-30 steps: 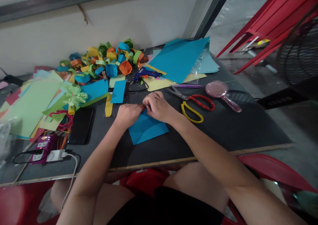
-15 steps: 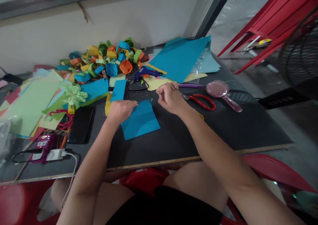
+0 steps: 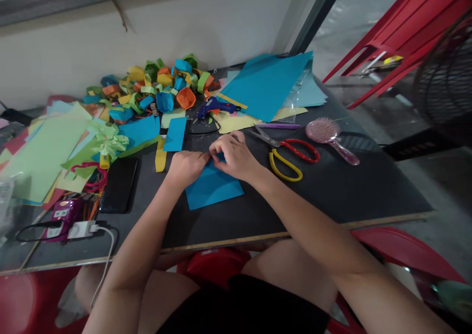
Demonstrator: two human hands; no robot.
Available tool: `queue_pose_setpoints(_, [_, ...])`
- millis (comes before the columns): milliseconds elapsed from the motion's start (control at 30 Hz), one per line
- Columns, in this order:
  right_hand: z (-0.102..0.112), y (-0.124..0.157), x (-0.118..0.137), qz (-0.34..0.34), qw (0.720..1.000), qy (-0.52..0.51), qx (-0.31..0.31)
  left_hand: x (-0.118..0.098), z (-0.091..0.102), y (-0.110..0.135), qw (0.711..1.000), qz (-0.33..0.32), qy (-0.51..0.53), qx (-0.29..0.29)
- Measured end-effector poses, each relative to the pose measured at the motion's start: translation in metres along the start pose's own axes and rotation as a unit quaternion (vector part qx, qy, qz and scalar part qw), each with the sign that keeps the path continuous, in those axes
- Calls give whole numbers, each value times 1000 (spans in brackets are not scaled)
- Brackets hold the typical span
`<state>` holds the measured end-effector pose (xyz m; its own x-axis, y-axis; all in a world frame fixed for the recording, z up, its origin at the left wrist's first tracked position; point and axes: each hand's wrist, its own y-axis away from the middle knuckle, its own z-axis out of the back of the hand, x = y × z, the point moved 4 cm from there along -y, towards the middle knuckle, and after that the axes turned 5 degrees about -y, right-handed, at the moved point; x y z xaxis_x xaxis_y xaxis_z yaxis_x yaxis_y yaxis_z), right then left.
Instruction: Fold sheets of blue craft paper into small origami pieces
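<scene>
A blue paper sheet [image 3: 214, 189] lies on the dark table [image 3: 332, 191] in front of me. My left hand [image 3: 187, 167] rests on its upper left edge with the fingers curled, pinching the paper. Beside it, my right hand [image 3: 234, 156] is bent over the sheet's top edge, fingertips pressed on the paper close to the left hand's. Just right of my right hand lie scissors [image 3: 291, 157] with one red and one yellow handle.
A pile of folded coloured paper pieces [image 3: 158, 90] sits at the back, with a blue glue gun [image 3: 214, 106], large blue sheets [image 3: 265, 85] and a pink hairbrush [image 3: 328, 135]. A black phone [image 3: 120, 184], green sheets [image 3: 44, 152] and a purple device with a charger [image 3: 66, 221] are on the left. Red chairs [image 3: 405, 24] stand right.
My right hand, lifted away toward the scissors half a second ago, has come back onto the blue sheet's top edge. The sheet has shifted slightly right and down.
</scene>
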<state>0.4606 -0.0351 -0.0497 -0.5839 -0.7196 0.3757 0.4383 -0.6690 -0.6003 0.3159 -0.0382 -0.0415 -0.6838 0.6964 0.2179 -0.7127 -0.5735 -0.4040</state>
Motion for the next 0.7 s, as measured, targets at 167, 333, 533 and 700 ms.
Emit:
queue_pose_setpoints(167, [-5, 0, -4, -4, 1000, 5, 19, -3, -4, 0, 999, 9, 3, 32])
queue_pose_setpoints(333, [-9, 2, -8, -8, 1000, 5, 22, -1, -4, 1, 1000, 0, 15, 22])
queue_pose_setpoints(533, [-6, 3, -10, -9, 999, -12, 28, 2, 0, 0, 1000, -12, 29, 2])
queue_pose_setpoints(700, [0, 4, -16, -19, 999, 6, 28, 6, -1, 2, 999, -2, 52, 12])
